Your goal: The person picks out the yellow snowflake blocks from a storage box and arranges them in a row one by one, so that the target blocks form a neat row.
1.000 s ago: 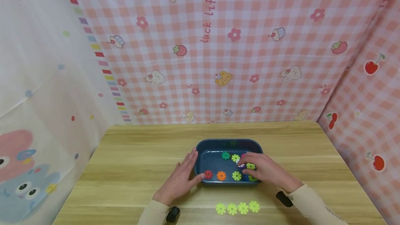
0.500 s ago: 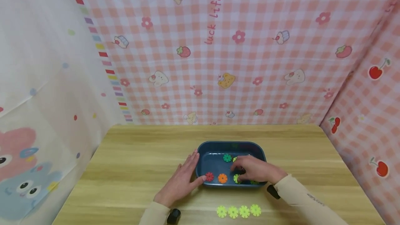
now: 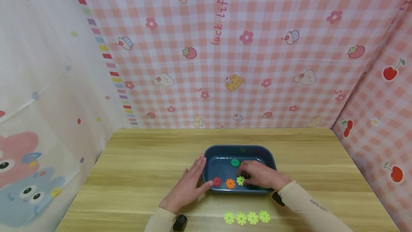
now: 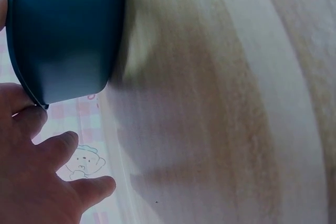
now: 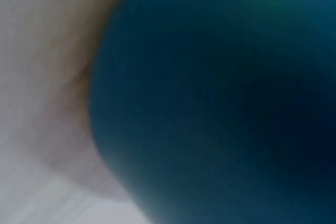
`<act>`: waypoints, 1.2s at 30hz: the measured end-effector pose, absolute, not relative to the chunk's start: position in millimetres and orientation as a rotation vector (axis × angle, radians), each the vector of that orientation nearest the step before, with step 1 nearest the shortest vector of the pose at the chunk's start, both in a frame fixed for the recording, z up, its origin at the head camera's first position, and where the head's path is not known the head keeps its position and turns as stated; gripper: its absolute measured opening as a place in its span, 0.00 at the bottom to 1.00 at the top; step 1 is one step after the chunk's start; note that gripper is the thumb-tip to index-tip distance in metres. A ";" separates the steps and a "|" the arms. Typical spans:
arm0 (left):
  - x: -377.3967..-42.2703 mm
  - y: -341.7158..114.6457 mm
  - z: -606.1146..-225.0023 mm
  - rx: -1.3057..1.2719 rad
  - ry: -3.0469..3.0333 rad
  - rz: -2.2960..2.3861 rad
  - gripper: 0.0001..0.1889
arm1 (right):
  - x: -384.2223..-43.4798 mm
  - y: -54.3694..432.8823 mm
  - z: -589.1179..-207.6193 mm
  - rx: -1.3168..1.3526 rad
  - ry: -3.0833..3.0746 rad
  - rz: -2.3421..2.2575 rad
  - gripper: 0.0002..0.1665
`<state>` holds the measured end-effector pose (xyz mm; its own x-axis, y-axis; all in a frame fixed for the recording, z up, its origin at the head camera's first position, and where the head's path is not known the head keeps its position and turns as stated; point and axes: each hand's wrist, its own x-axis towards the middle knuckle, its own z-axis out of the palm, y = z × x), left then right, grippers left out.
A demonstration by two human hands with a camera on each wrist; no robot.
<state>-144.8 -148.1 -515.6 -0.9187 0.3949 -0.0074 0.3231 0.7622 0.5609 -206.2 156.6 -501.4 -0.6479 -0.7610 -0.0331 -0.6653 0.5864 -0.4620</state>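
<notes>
A dark blue rectangular tub (image 3: 222,169) stands on the wooden table. My left hand (image 3: 186,186) rests against its left side, fingers straight along the rim and thumb at the front corner; the left wrist view shows fingertips touching the rim. Inside the tub, the curled fingers and thumb of my right hand (image 3: 260,175) pinch a yellow-green notched plastic disc (image 3: 240,180). An orange disc (image 3: 230,183), a red disc (image 3: 216,181) and a green disc (image 3: 235,162) lie to its left. The right hand hides the tub's right part. In the right wrist view only the tub's blurred wall (image 5: 199,119) shows.
A row of several yellow-green discs (image 3: 241,218) lies on the table (image 3: 135,160) in front of the tub. A pink checked cloth (image 3: 273,56) hangs behind the table, and a white patterned cloth (image 3: 48,81) hangs at the left.
My right hand has moved left and curled lower inside the tub, and a yellow-green disc has shifted left toward the orange one. The left hand stays at the rim.
</notes>
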 end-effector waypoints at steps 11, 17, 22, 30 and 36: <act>-143.9 -146.7 -515.5 0.571 2.832 0.882 0.44 | -205.0 154.8 -507.3 -1.149 2.576 -0.698 0.21; -144.4 -147.3 -516.5 0.582 2.840 0.883 0.44 | -205.0 154.1 -508.9 -1.132 2.573 -0.675 0.17; -144.0 -147.1 -516.1 0.595 2.844 0.879 0.44 | -203.3 153.0 -507.8 -1.098 2.607 -0.629 0.17; -144.7 -147.4 -516.7 0.607 2.850 0.871 0.44 | -199.1 158.4 -494.0 -1.046 2.655 -0.727 0.15; -143.2 -147.3 -516.4 0.594 2.846 0.877 0.44 | -191.5 165.6 -483.8 -1.068 2.699 -0.805 0.14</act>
